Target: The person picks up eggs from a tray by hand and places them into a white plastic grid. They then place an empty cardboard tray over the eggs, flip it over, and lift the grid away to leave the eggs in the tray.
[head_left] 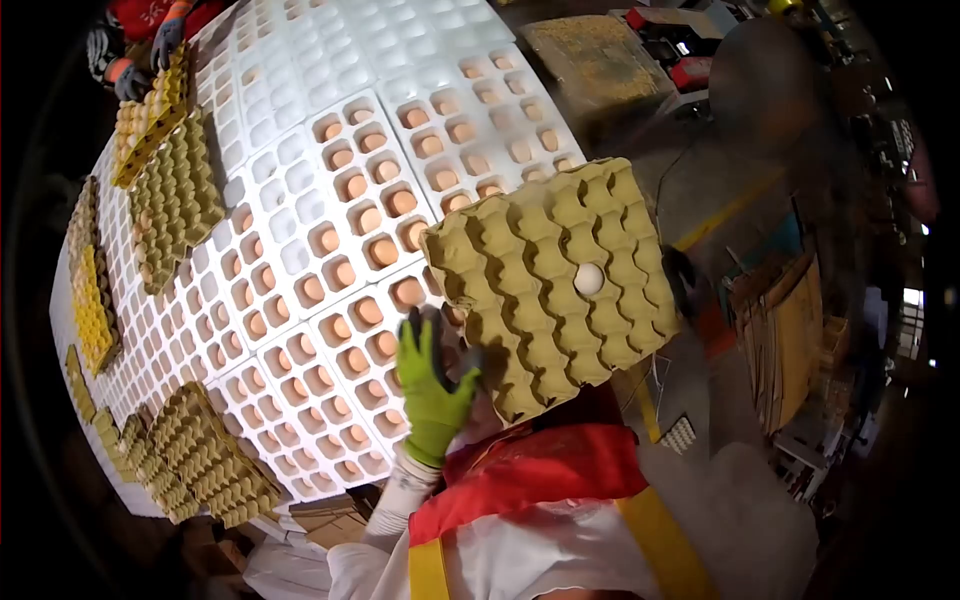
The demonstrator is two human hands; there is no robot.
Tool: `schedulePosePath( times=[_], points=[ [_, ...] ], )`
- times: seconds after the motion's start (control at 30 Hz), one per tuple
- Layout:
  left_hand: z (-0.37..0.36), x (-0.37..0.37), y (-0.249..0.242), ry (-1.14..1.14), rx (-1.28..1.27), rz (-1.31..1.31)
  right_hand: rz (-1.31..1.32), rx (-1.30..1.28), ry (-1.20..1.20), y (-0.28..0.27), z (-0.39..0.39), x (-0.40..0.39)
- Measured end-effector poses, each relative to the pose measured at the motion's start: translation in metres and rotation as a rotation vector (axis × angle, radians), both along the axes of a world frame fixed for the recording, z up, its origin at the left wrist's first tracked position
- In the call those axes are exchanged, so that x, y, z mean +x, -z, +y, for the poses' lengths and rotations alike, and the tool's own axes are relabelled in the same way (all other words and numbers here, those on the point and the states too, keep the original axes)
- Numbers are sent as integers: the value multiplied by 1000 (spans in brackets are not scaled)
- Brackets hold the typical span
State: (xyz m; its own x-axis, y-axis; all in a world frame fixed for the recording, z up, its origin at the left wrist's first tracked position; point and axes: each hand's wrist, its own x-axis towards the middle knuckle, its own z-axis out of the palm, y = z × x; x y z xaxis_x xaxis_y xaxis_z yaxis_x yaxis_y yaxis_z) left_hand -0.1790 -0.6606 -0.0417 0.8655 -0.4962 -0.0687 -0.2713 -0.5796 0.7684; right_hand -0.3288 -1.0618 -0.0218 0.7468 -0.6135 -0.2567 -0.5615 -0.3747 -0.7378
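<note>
A grey-brown pulp egg tray [545,330] is held up at the right, over the near edge of the white foam. One pale egg [588,279] sits in a cup right of its middle. My right hand [684,285], in a dark glove, grips the tray's right edge, its fingers partly hidden. Left of the tray, my left hand [432,390] in a green glove is open, fingers apart, over the foam egg trays [372,290]. Brown eggs [382,251] fill many foam pockets around it.
Stacked pulp trays [195,460] stand at the lower left, and more pulp trays [172,200] and yellow trays [92,310] lie farther left. Another person's gloved hands [130,78] touch a yellow tray at the top left. Flattened cardboard [785,330] leans at the right.
</note>
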Motion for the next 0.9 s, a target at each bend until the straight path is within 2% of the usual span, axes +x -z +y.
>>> schedulePosePath(
  times=[0.03,0.07,0.13,0.17,0.2,0.27,0.3,0.33,0.37,0.4,0.43,0.5,0.57,0.63,0.67,0.7,0.77,0.9],
  points=[
    [-8,-25,3,-15,11,-26,73,61,64,-14,16,5],
    [-19,-40,-1,-24,-22,-71,-217,440,138,22,3,-15],
    [-36,-49,-12,-192,-199,49,-228,333,95,51,-14,-39],
    [-35,-51,-13,-261,-327,87,-51,-55,-31,22,-3,-23],
    [-33,-53,-14,-337,-457,310,47,-371,-147,-21,13,0],
    [-11,-59,-13,-538,-735,691,-79,-570,-313,-80,37,41],
    [-7,-54,-17,-467,-700,364,-275,-556,-401,-87,46,57],
    [-2,-63,-31,-515,-790,375,-458,-541,-504,-93,54,73],
    [1,-68,-22,-576,-908,382,-415,-327,-600,-104,82,92],
    [9,-70,-32,-612,-875,445,-354,-113,-668,-115,109,112],
    [14,-72,-32,-598,-954,296,-209,-819,-1125,-146,132,129],
    [36,-84,-38,-656,-1084,442,-151,-797,-1306,-127,153,138],
    [48,-98,-40,-691,-1243,397,-377,-786,-1314,-124,176,146],
    [65,-102,-30,-737,-1216,354,-463,-674,-1281,-138,213,153],
    [74,-101,-29,-739,-1229,336,-502,-655,-1350,-136,223,160],
    [89,-98,-29,-698,-1247,329,-586,-683,-1314,-140,245,164],
    [124,-92,-41,-697,-1256,372,-516,-646,-1365,-154,285,179],
    [220,-64,-75,-701,-1095,217,-673,-691,-1379,-160,382,203]
  ],
)
